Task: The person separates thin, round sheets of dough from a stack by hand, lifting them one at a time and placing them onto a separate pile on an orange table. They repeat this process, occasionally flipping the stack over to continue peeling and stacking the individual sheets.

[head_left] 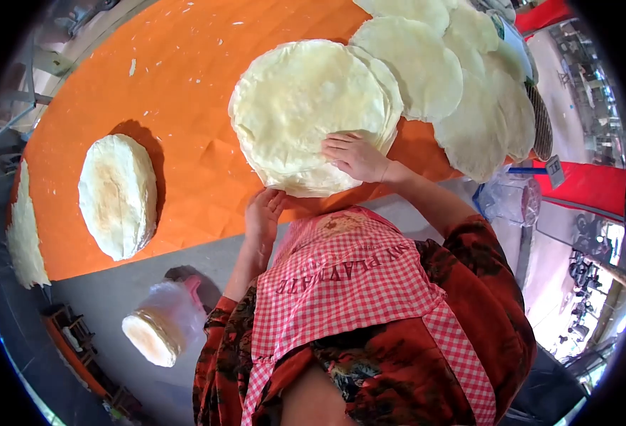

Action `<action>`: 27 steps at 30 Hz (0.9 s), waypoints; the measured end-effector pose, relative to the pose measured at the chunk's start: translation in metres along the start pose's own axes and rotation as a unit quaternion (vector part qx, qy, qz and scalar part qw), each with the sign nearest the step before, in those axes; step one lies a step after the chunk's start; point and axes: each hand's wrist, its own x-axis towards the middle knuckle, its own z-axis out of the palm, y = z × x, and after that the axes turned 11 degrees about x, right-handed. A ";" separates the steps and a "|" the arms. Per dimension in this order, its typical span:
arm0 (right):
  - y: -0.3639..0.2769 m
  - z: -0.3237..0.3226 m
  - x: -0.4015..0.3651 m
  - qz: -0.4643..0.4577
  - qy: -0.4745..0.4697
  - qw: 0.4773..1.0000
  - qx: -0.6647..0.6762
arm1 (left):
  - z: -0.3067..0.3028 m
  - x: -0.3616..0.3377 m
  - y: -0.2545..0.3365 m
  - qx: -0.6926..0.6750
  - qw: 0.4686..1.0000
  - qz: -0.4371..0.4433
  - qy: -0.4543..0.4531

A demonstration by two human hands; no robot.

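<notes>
A stack of large, thin, pale round flatbreads [306,106] lies on the orange table in front of me, its layers slightly uneven along the near and right edges. My right hand [352,155] rests on the lower right of the top sheet, fingers stretched out and flat. At the near left rim of the same stack is my left hand [263,211], its fingers bent and the fingertips closed on the edge of a flatbread. How many layers it pinches is hidden.
More flatbread sheets [412,67] overlap at the table's right end. A smaller stack [118,195] sits on the left of the orange tabletop [192,142]. Below, a bagged flatbread stack [153,334] is near the floor. A clear plastic container [512,199] stands right.
</notes>
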 end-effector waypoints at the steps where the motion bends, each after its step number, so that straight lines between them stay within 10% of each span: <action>1: 0.005 -0.002 0.003 0.002 0.006 1.000 0.020 | -0.003 0.007 -0.004 -0.027 1.000 -0.012 -0.005; 10: 0.033 -0.009 0.019 0.094 -0.066 0.969 0.221 | 0.018 -0.022 -0.005 0.119 0.987 0.087 0.068; 14: 0.036 -0.001 0.018 0.033 -0.029 0.991 0.126 | 0.061 -0.039 0.019 0.096 0.991 -0.038 -0.082; 21: 0.069 -0.004 0.041 0.108 -0.020 0.960 0.257 | 0.106 0.004 -0.016 0.277 0.952 -0.004 -0.133; 24: 0.129 -0.070 0.124 0.223 -0.087 0.913 0.329 | 0.118 0.012 -0.023 0.334 0.938 -0.017 -0.089; 27: 0.071 -0.215 0.205 0.090 -0.091 0.988 0.087 | 0.122 0.012 -0.035 0.339 0.939 -0.010 -0.055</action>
